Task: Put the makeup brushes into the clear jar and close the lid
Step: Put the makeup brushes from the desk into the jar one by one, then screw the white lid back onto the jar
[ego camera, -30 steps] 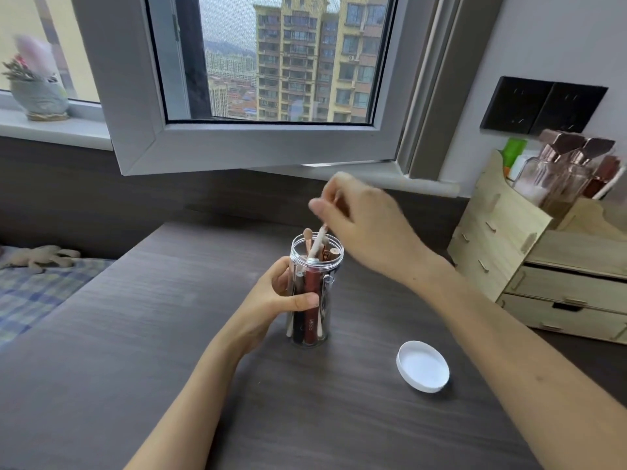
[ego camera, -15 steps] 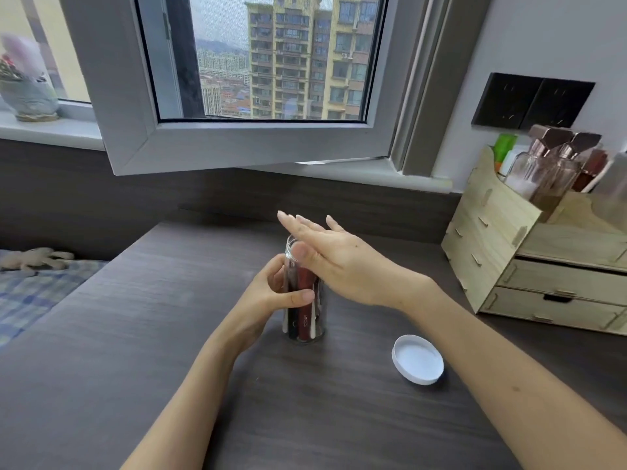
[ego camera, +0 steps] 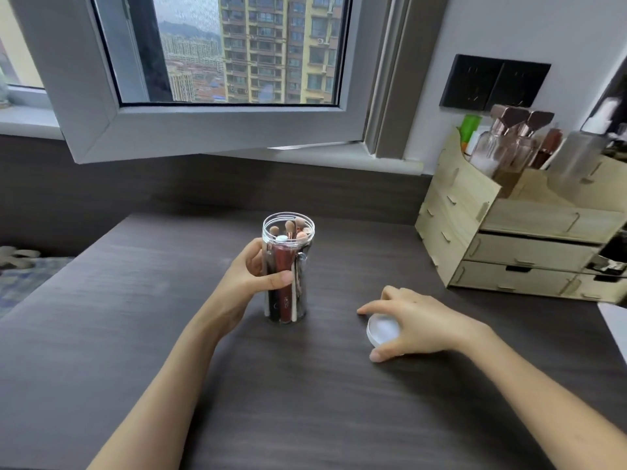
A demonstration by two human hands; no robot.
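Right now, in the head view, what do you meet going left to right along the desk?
Left hand gripping the jar → clear jar of makeup brushes → white lid under the right hand → wooden drawer organizer.

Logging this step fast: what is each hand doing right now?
Left hand: closed around the clear jar, which stands upright on the desk.
Right hand: fingers curled over the white lid on the desk, gripping it.
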